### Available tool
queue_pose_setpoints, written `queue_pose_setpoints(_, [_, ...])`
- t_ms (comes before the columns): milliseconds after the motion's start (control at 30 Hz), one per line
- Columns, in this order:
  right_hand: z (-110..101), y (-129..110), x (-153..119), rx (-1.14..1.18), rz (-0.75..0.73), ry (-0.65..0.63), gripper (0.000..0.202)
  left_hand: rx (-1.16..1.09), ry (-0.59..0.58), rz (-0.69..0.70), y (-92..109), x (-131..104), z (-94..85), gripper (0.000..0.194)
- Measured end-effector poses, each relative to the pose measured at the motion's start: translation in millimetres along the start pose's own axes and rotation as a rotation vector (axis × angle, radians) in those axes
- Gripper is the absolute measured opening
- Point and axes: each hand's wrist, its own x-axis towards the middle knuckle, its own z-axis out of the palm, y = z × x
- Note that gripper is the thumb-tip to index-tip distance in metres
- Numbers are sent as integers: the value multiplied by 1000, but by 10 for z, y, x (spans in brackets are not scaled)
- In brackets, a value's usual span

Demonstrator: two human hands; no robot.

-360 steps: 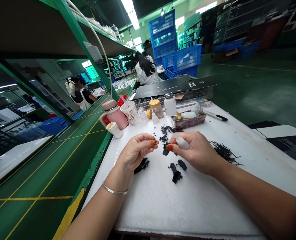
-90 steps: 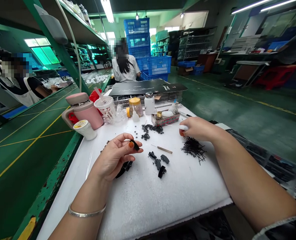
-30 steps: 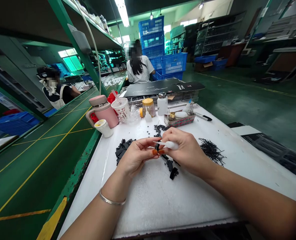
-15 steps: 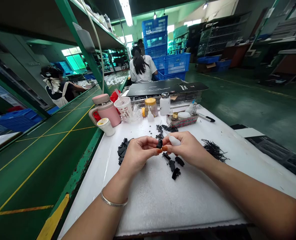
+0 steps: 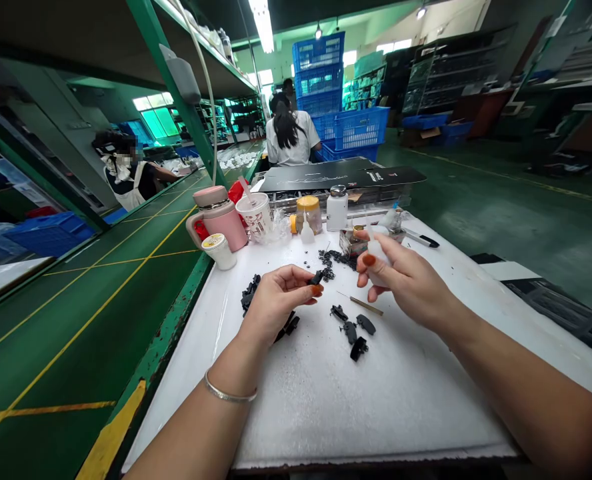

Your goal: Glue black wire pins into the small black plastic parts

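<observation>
Between thumb and fingertips my left hand point(image 5: 282, 299) pinches a small black part point(image 5: 317, 277). To its right, my right hand point(image 5: 401, 272) is closed round a small white squeeze bottle point(image 5: 377, 261), its thin tip pointing up. A thin brass-coloured tool point(image 5: 367, 306) lies on the white table mat point(image 5: 376, 413) between the hands. Just below the tool are several loose black parts point(image 5: 350, 331). More black parts point(image 5: 251, 291) lie beside and partly behind my left hand. Tiny black rings point(image 5: 329, 264) are scattered beyond the hands.
A pink mug point(image 5: 222, 219), a patterned cup point(image 5: 255, 215), a yellow-lidded jar point(image 5: 309, 212) and a white bottle point(image 5: 337, 209) stand at the back. A black-handled knife point(image 5: 421, 238) lies at the back right. Two people sit farther off; blue crates point(image 5: 359, 128) are stacked behind.
My right hand has moved away to the right and up from my left hand, with the white bottle. The brass-coloured tool now shows on the mat. The view has shifted slightly.
</observation>
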Motion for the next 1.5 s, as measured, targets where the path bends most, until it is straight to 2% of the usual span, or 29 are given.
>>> queue_pose_setpoints(100, [-16,17,8,-79,19,-18,46,73,21,24,15,6,10,23])
queue_pose_setpoints(167, [-20,-4,-1,-37,-19,6,46,135,37,46,17,9,12,23])
queue_pose_setpoints(267, [-31,-81,-34,18,-65,61,39,218,61,76,3,13,0,24])
queue_pose_setpoints(433, [-63,-199,-84,-179,-185,195,26,274,72,130,-8,9,-10,28])
queue_pose_setpoints(533, [-60,-210,-92,-207,-245,251,22,295,87,165,-4,0,1,38])
queue_pose_setpoints(733, [-12,-174,-103,-220,-245,249,21,390,97,214,-18,-16,23,51])
queue_pose_setpoints(1500, [3,-165,-94,-322,-224,250,23,434,85,222,-5,-40,33,48])
